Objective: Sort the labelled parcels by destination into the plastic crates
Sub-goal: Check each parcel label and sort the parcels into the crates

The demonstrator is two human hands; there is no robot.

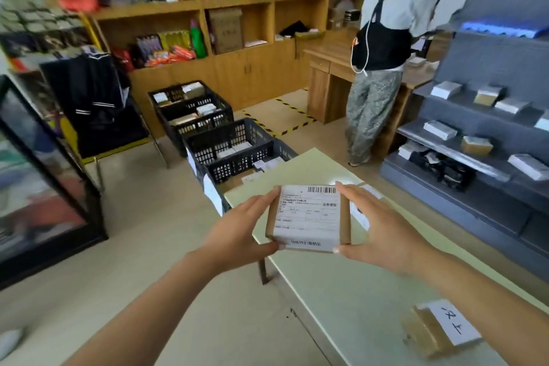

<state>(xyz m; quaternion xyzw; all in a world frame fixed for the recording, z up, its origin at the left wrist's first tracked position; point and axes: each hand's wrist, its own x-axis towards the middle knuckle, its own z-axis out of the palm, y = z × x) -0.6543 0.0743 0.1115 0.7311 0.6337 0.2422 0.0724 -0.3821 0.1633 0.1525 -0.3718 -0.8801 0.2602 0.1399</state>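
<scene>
Two hands, left hand (pixel 237 226) and right hand (pixel 383 229), are gripping one labelled cardboard parcel (pixel 307 218) above the tabletop (pixel 341 291). Reading its destination label before choosing among the black plastic crates (pixel 237 145) is advisable.

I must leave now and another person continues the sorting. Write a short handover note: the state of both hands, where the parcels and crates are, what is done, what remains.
Left hand and right hand: both grip one labelled parcel by its sides, held above the near corner of the table, label up.
Crates: four black crates stand in a row on the floor past the table's far-left end.
Done: each crate already holds some parcels.
Left: read this label and drop the parcel into the matching crate. Another parcel with a handwritten paper slip lies on the table, near right; a further one shows behind the right hand.
</scene>
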